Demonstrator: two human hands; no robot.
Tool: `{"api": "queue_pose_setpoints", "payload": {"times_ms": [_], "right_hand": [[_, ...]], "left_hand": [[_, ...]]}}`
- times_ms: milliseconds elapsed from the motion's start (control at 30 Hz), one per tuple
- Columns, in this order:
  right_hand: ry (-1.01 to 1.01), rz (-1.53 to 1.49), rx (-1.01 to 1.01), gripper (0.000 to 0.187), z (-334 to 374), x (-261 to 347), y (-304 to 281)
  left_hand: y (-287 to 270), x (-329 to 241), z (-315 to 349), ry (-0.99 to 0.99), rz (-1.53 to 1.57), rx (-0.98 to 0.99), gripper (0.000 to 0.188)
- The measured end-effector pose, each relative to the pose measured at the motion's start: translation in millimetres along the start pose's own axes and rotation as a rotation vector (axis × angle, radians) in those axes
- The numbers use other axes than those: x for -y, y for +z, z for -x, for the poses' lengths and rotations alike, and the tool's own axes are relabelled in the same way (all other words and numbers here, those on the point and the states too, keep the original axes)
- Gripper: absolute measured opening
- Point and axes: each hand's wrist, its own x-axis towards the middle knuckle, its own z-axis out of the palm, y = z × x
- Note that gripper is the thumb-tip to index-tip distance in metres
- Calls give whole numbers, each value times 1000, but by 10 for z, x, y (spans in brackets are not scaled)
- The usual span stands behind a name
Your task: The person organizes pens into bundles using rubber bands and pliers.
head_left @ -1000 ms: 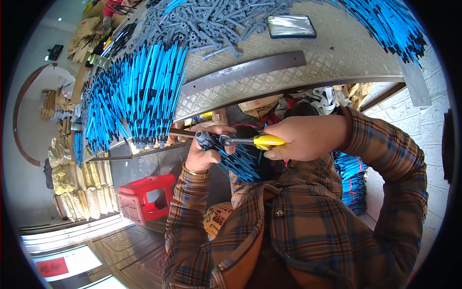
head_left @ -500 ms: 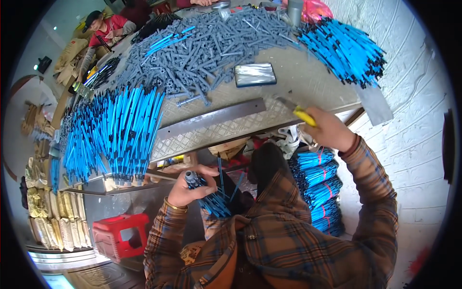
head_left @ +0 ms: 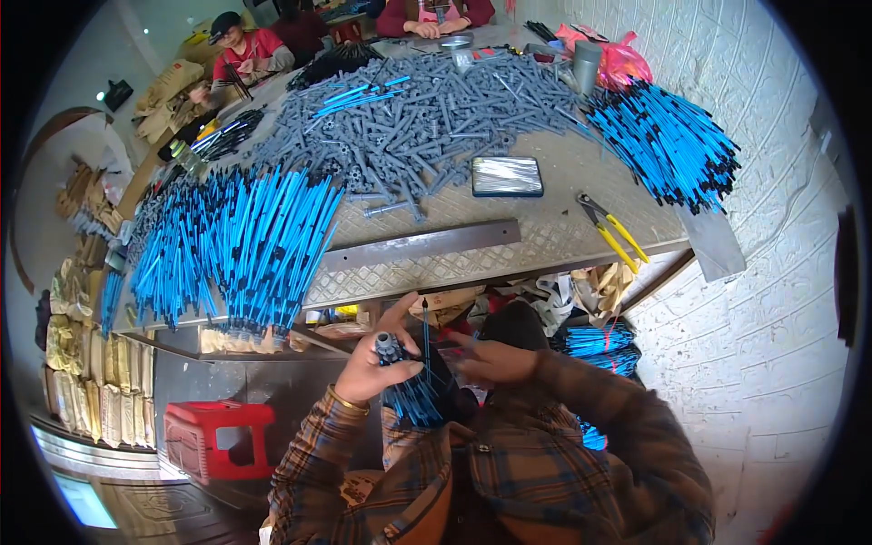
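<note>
Over my lap, my left hand [head_left: 374, 363] is wrapped around a bundle of thin blue rods [head_left: 413, 401], with the round end of a grey ribbed plastic tube [head_left: 386, 342] showing at the top of the fist. One blue rod [head_left: 426, 331] with a black tip stands upright beside the bundle. My right hand [head_left: 500, 361] is just right of it, its fingertips smeared by motion, so what they hold cannot be made out. Pliers with yellow handles [head_left: 618, 238] lie on the table's right part, jaws pointing away from me.
Grey plastic tubes [head_left: 391, 136] are heaped across the table [head_left: 554, 222]. Blue rods are piled at the left [head_left: 272, 227] and far right [head_left: 668, 145]. A flat case of silvery pins [head_left: 506, 176] and a metal bar [head_left: 427, 245] lie nearer. A red stool [head_left: 204, 436] stands lower left; co-workers sit beyond.
My right hand has let go of the pliers, leaving them on the table, and come down and left toward my left hand. The view has shifted, showing more of the far side.
</note>
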Motion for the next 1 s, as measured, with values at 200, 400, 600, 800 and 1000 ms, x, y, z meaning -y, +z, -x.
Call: {"api": "queue_pose_setpoints", "payload": {"times_ms": [200, 400, 600, 800, 1000], "right_hand": [[-292, 83, 111, 47, -781, -186, 210], [-396, 552, -189, 61, -324, 260, -303], [-616, 204, -64, 68, -334, 345, -17], [-991, 153, -313, 63, -215, 1038, 324], [-666, -254, 182, 46, -299, 770, 45]], "left_hand": [[-26, -105, 103, -167, 329, 14, 17], [-745, -608, 219, 307, 638, -569, 16], [-551, -511, 272, 225, 1006, -848, 19], [-184, 249, 421, -116, 1332, -830, 22], [146, 541, 559, -335, 556, -993, 34]]}}
